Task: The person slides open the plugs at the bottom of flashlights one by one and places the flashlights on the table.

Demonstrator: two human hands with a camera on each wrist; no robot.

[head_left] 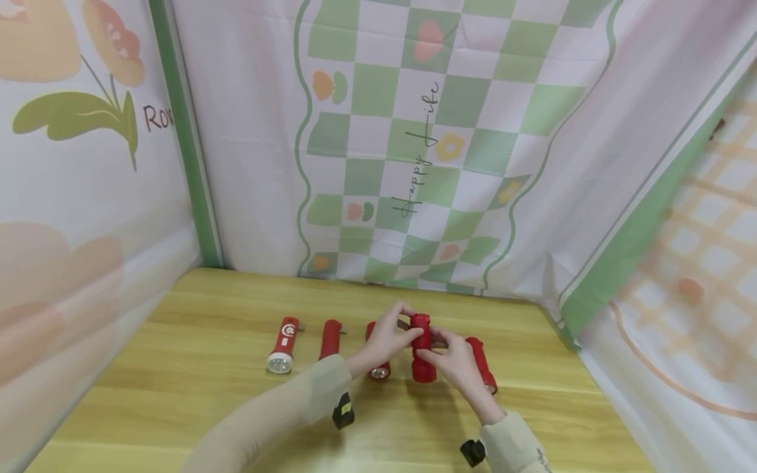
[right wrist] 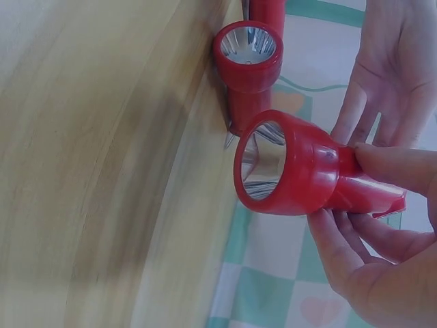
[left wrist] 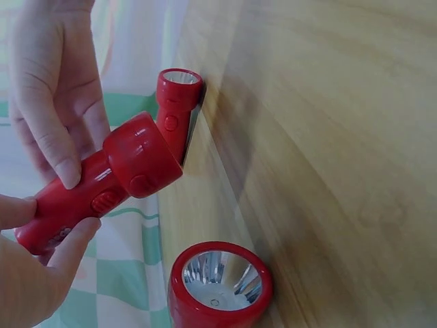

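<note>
A red flashlight (head_left: pixel 424 371) is held between both hands over the table, its lens end facing down toward the person. My left hand (head_left: pixel 387 341) pinches the tail half of the body between thumb and fingers. Around the neck just behind the wide head, the thumb and fingers of my right hand (head_left: pixel 457 360) grip it. The left wrist view shows a push switch on the side of the held flashlight (left wrist: pixel 140 156). Its clear lens and shiny reflector appear in the right wrist view. Another red flashlight (head_left: pixel 379 372) lies partly hidden behind my left hand and forearm.
On the wooden table (head_left: pixel 195 368), a red flashlight with a white head (head_left: pixel 280 362) and a red one (head_left: pixel 331 336) lie to the left. Beside my right hand lies another red flashlight (head_left: pixel 480 361). Patterned cloth (head_left: pixel 254 164) hangs around the table's back and sides.
</note>
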